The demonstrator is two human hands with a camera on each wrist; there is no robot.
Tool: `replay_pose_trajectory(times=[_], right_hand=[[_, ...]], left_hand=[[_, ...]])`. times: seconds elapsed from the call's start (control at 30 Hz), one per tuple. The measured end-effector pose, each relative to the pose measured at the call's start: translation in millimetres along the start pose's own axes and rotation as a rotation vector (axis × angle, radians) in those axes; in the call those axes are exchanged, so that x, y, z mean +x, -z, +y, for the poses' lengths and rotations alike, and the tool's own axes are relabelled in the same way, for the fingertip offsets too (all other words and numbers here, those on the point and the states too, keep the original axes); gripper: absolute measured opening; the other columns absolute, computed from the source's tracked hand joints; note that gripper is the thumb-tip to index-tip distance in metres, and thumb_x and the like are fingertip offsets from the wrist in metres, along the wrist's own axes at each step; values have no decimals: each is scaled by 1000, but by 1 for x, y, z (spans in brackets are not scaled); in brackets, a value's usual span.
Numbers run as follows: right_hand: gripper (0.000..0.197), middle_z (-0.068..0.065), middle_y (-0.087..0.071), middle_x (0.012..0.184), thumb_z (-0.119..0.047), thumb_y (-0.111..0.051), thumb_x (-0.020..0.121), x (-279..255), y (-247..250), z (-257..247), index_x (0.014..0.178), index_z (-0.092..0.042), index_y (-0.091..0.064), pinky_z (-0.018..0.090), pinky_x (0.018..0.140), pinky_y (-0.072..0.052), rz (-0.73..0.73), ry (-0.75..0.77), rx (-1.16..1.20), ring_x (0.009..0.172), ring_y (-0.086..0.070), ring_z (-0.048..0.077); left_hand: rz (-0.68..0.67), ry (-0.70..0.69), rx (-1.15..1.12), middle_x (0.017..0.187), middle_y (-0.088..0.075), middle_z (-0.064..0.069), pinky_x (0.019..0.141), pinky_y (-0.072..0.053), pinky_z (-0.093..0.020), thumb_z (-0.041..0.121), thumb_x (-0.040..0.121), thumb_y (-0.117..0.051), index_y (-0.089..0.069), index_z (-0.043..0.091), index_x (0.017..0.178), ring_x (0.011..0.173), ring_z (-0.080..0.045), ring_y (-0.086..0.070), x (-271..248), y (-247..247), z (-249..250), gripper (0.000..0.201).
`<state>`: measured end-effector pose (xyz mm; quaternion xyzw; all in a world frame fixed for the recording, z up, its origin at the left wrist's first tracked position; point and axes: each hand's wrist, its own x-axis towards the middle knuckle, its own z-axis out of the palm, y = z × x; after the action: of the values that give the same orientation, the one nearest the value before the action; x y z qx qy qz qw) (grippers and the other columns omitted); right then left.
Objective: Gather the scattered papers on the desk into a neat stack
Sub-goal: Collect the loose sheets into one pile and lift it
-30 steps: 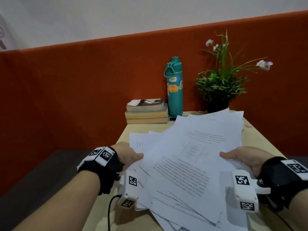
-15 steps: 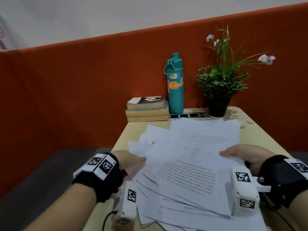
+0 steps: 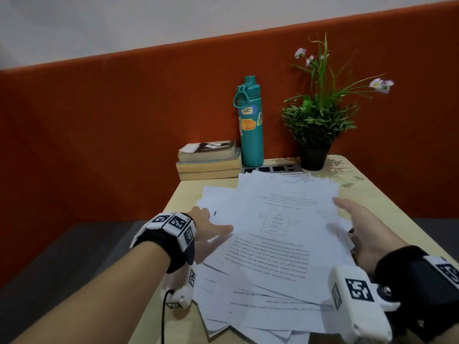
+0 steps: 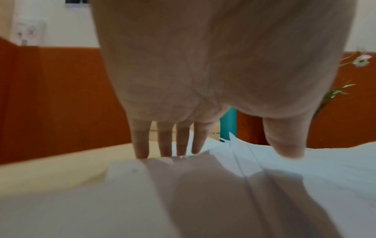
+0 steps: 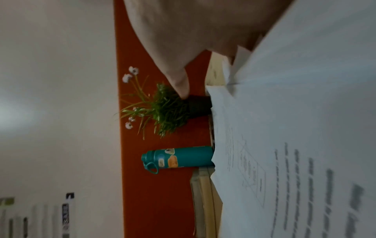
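Both hands, left hand (image 3: 208, 227) and right hand (image 3: 365, 229), lie open with straight fingers flanking the papers (image 3: 273, 244) between them on the desk (image 3: 387, 207).

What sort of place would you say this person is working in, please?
Probably an office or study desk: printed papers spread over a small pale desk against an orange partition, with stacked books, a teal water bottle and a potted plant.

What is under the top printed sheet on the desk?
Under the top sheet lie more papers, fanned out unevenly with corners showing on every side. How many there are, and the desk beneath them, stay hidden.
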<state>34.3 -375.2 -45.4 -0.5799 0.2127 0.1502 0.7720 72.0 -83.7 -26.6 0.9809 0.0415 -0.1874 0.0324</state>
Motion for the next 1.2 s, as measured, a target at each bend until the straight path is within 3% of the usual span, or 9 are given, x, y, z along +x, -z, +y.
replay_pose_trajectory(times=[0.17,0.3,0.43,0.63,0.83,0.93,1.03,1.13,1.2], right_hand=[[49,9,-39,153,-23,-66,88,-2,-16,-14,134,-11,-54,33,92,-33,53,-1,-476,137,-39,28],[33,11,-56,127,-20,-69,85,-9,-23,-39,114,-6,-61,31,88,-41,45,19,-853,117,-53,32],[61,17,-72,114,-32,-84,58,13,-7,-42,108,1,-70,49,100,-49,30,100,-767,104,-68,36],[30,10,-77,107,-6,-66,86,4,-5,-17,116,-8,-68,45,95,-52,-114,204,-497,98,-73,31],[38,5,-75,110,-36,-58,92,-2,-12,-15,121,-12,-66,34,88,-54,-66,271,-536,97,-72,26],[65,9,-70,118,-61,-36,92,-3,-18,-19,115,-7,-64,36,99,-47,42,218,-713,100,-66,27],[64,19,-57,136,-52,-30,98,3,-18,-21,122,1,-57,36,104,-37,150,191,-787,114,-55,32],[49,19,-64,109,-51,-32,98,14,-14,-22,109,-8,-52,35,91,-44,205,208,-763,94,-58,30],[60,20,-62,123,-63,-41,89,20,-16,-20,106,-7,-53,41,102,-44,159,154,-694,104,-59,30]], left_hand=[[-88,-102,-8,133,-40,-7,96,-43,-42,64,67,-68,-31,29,141,118,-29,-48,-3,2,6,90],[-167,-133,-140,137,-37,-8,101,-43,-42,44,77,-72,-34,32,140,121,-31,-47,-7,9,1,75],[-122,-131,-343,147,-36,-9,97,-39,-30,34,86,-65,-37,23,142,131,-28,-42,-2,9,-2,64],[-152,56,-474,139,-49,-24,105,-39,-42,64,82,-52,-43,-5,134,128,-40,-47,1,11,9,87],[76,-6,-872,127,-60,-9,98,-47,-38,31,77,-76,-41,9,132,112,-29,-60,10,4,15,69],[203,-5,-807,124,-64,-11,92,-49,-33,18,83,-69,-50,7,126,109,-28,-63,11,6,18,49],[261,-61,-616,124,-63,-10,79,-41,-25,15,88,-62,-58,7,122,99,-24,-58,4,17,13,35],[184,-80,-451,122,-63,-5,80,-41,-26,17,92,-56,-60,14,123,98,-22,-55,-1,30,2,31],[97,-104,-354,125,-62,-5,85,-42,-28,18,92,-55,-60,16,123,105,-22,-56,-1,29,0,31]])
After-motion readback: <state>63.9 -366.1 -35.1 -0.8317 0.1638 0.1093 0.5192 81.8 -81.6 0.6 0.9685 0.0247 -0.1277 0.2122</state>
